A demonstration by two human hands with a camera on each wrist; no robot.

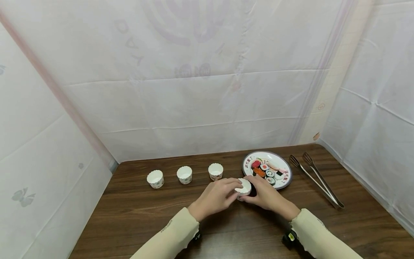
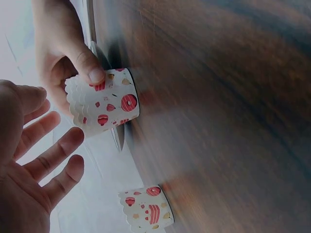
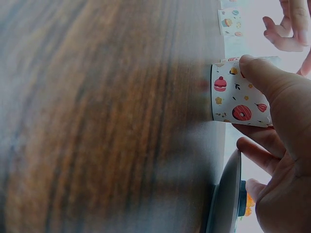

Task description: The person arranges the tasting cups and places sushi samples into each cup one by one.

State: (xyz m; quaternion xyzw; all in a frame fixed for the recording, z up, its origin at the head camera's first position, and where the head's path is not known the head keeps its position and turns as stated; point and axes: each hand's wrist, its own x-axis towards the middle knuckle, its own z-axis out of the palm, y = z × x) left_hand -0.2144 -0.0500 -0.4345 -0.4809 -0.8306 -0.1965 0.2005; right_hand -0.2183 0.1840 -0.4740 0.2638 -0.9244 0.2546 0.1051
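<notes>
My right hand (image 1: 265,193) holds a white paper baking cup (image 1: 244,186) upright on the table, thumb on its near side. The cup has a scalloped rim and red cake and donut prints (image 2: 109,104); I cannot tell whether others are nested in it. My left hand (image 1: 217,197) is beside the cup on its left. Its fingers (image 2: 56,150) are spread and loosely bent, apart from the cup in the left wrist view. Similar cups stand in a row to the left: one (image 1: 215,172), another (image 1: 184,175) and a third (image 1: 155,179).
Behind the right hand sits a round white plate (image 1: 275,158) with a dark rim, bearing several sushi pieces (image 1: 264,167). Metal tongs (image 1: 339,204) lie to its right on the brown wooden table (image 1: 136,216). White cloth (image 1: 207,104) hangs around the back and sides.
</notes>
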